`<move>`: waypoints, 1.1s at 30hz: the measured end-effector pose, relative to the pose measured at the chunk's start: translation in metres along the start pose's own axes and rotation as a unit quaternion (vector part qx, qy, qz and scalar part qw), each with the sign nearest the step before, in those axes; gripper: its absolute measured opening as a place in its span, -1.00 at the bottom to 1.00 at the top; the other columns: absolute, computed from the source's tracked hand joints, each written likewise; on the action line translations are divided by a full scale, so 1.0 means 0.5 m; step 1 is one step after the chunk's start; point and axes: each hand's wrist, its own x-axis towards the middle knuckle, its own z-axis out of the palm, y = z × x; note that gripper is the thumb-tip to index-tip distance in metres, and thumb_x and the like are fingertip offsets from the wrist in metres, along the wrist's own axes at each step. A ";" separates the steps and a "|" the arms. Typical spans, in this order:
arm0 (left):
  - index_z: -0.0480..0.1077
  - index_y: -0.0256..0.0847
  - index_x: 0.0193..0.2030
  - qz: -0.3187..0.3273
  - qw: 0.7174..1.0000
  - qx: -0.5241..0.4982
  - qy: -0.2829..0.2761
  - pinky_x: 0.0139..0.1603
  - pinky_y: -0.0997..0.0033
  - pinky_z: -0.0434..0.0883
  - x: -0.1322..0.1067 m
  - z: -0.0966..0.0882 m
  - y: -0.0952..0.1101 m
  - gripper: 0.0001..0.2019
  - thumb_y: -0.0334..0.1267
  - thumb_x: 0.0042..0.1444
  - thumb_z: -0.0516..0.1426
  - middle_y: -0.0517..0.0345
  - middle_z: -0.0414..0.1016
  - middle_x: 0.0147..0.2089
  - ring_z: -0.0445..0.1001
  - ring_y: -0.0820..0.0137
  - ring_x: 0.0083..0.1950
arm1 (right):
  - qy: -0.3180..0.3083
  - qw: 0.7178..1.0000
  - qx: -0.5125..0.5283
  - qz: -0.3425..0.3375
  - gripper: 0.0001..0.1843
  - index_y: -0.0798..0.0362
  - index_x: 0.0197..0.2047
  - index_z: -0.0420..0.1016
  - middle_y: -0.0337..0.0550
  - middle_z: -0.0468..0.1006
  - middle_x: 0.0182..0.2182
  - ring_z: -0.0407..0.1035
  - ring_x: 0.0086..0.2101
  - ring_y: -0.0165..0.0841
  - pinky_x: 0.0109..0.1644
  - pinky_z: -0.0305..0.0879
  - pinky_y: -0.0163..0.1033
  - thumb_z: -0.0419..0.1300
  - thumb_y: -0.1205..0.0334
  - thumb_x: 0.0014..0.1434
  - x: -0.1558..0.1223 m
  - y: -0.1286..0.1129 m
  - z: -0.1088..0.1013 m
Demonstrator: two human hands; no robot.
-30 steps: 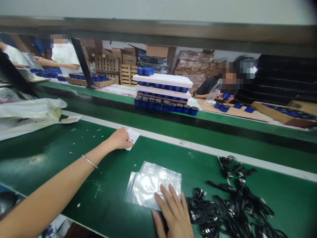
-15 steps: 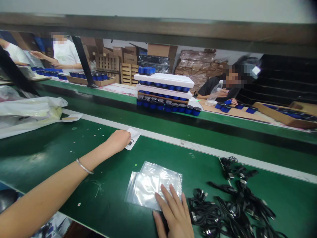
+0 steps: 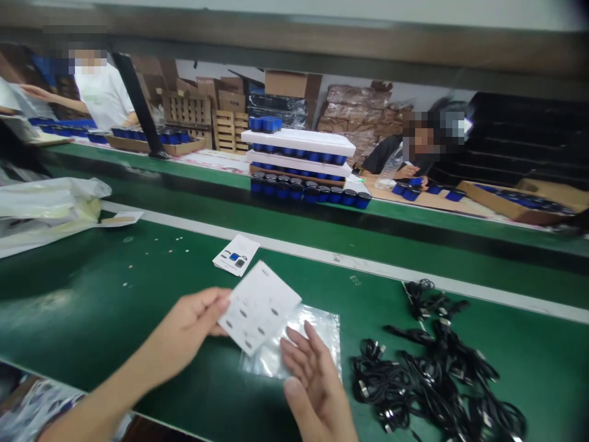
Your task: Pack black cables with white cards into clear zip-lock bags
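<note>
Pinched in my left hand [image 3: 197, 319] is a white printed leaflet [image 3: 262, 307] with several small dark pictures on it. The leaflet is held tilted above the green tabletop, partly over a clear plastic bag [image 3: 326, 328]. My right hand [image 3: 317, 380] is open, palm turned toward the leaflet, with its fingers over the bag's near right part. Behind the leaflet, a small stack of leaflets [image 3: 237, 253] with a blue and black product picture lies beside the white strip. A pile of black cables [image 3: 427, 368] with metal plugs is right of my right hand.
Crumpled plastic sheeting [image 3: 50, 205] lies at the left. Beyond the belt stand blue jars with black lids [image 3: 310, 191] and white foam trays [image 3: 299, 141]. Two co-workers, one in a white shirt [image 3: 103, 95], sit or stand across. An overhead beam [image 3: 294, 58] spans the top.
My left hand has drawn back toward me from the leaflet stack, now carrying one leaflet. My right hand has lifted off the plastic bags and turned its palm inward.
</note>
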 end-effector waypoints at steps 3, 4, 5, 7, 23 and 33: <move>0.47 -0.17 -0.09 -0.045 0.990 -0.125 -0.043 -0.10 0.31 0.50 -0.047 0.055 -0.022 -0.63 0.02 0.20 0.00 0.07 0.59 -0.14 0.56 0.29 -0.19 | -0.028 0.992 0.071 0.099 -0.54 0.04 -0.04 0.43 -0.01 0.59 -0.18 0.50 -0.22 -0.23 -0.15 0.42 -0.21 0.25 -0.07 0.08 0.006 -0.014 0.030; 0.46 -0.14 -0.08 -0.039 0.987 -0.152 -0.045 -0.05 0.31 0.47 -0.057 0.064 -0.027 -0.65 0.02 0.19 0.03 0.06 0.56 -0.07 0.53 0.27 -0.12 | -0.037 0.990 0.066 0.117 -0.60 0.05 -0.12 0.46 -0.04 0.61 -0.24 0.50 -0.26 -0.26 -0.19 0.42 -0.24 0.25 -0.06 0.09 0.006 -0.019 0.033; 0.44 -0.12 -0.04 -0.028 0.979 -0.191 -0.059 -0.01 0.29 0.44 -0.063 0.069 -0.032 -0.65 0.03 0.17 0.07 0.04 0.52 0.00 0.50 0.24 -0.04 | -0.046 0.989 0.057 0.130 -0.63 0.05 -0.17 0.48 -0.07 0.62 -0.29 0.50 -0.30 -0.28 -0.20 0.41 -0.26 0.24 -0.06 0.10 0.006 -0.023 0.033; 0.35 -0.08 0.08 -0.009 0.946 -0.301 -0.121 0.03 0.19 0.41 -0.069 0.073 -0.039 -0.53 0.07 0.07 0.15 -0.01 0.46 0.07 0.45 0.15 0.05 | -0.067 0.987 0.038 0.141 -0.63 0.05 -0.16 0.49 -0.11 0.61 -0.33 0.48 -0.35 -0.31 -0.22 0.40 -0.27 0.22 -0.07 0.11 0.001 -0.027 0.030; 0.36 -0.05 -0.15 0.015 0.793 -0.577 -0.197 -0.03 0.29 0.35 -0.075 0.122 -0.028 -0.74 -0.13 0.02 0.25 0.13 0.43 -0.06 0.45 0.30 -0.04 | -0.189 0.957 0.086 0.204 -0.44 0.08 -0.22 0.53 -0.18 0.55 -0.53 0.46 -0.54 -0.34 -0.40 0.39 -0.23 0.24 -0.26 -0.03 -0.027 -0.001 0.034; 0.33 0.05 -0.01 0.078 0.916 -0.391 0.043 0.11 0.24 0.33 -0.091 0.095 -0.047 -0.51 0.09 -0.09 0.27 0.12 0.45 0.08 0.37 0.17 0.13 | -0.186 0.925 -0.330 -0.035 -0.74 0.02 -0.47 0.38 -0.21 0.45 -0.59 0.35 -0.57 -0.39 -0.52 0.24 -0.35 0.10 0.10 0.19 -0.021 -0.053 -0.037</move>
